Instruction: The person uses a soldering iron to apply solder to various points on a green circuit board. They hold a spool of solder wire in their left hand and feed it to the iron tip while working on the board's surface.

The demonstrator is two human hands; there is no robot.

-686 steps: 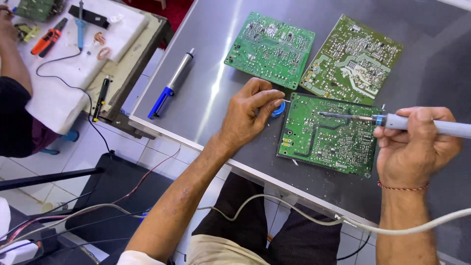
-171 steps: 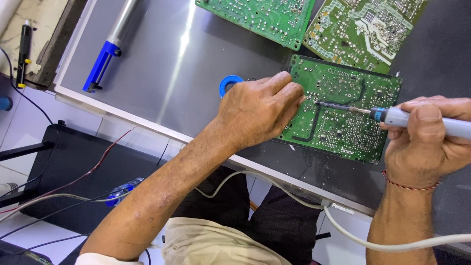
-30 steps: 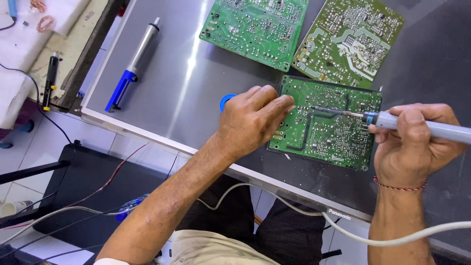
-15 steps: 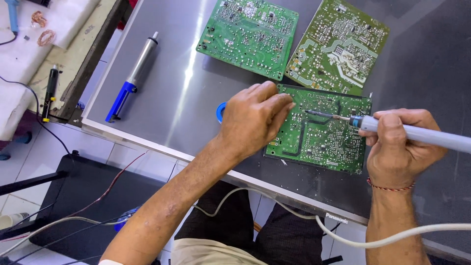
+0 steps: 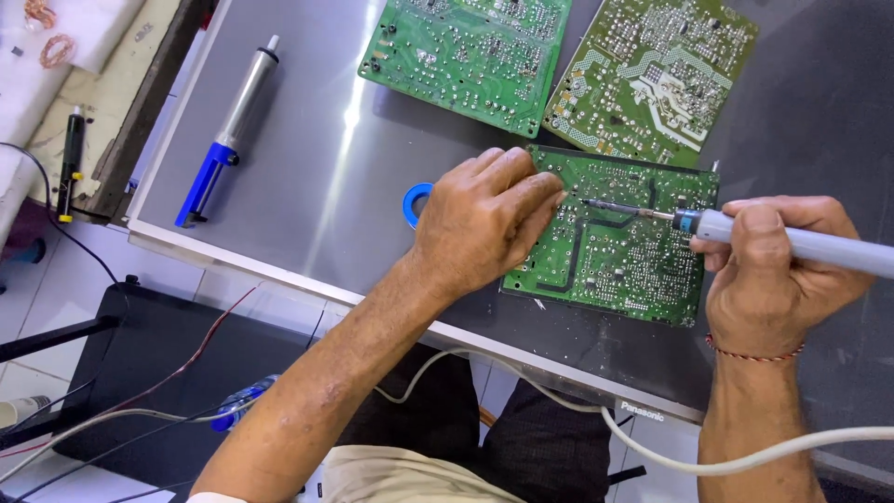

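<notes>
A green circuit board (image 5: 624, 251) lies solder side up on a grey panel (image 5: 307, 168). My left hand (image 5: 484, 219) rests on the board's left edge, fingers curled at the point where the iron touches; whether it pinches solder wire I cannot tell. A blue ring (image 5: 416, 203), like a small spool, shows just behind that hand. My right hand (image 5: 768, 275) grips a grey soldering iron (image 5: 745, 233), its thin tip laid on the board near my left fingertips. The iron's white cord (image 5: 670, 456) runs under my right wrist.
Two more green circuit boards (image 5: 470, 51) (image 5: 652, 79) lie beyond the one under my hands. A blue and silver desoldering pump (image 5: 228, 130) lies at the panel's left. A dark tool (image 5: 70, 163) and copper coils (image 5: 56, 47) sit on a white bench at far left. Cables cross the tiled floor.
The view has drifted slightly. Both hands keep their places on the board, the iron tip staying near my left fingertips.
</notes>
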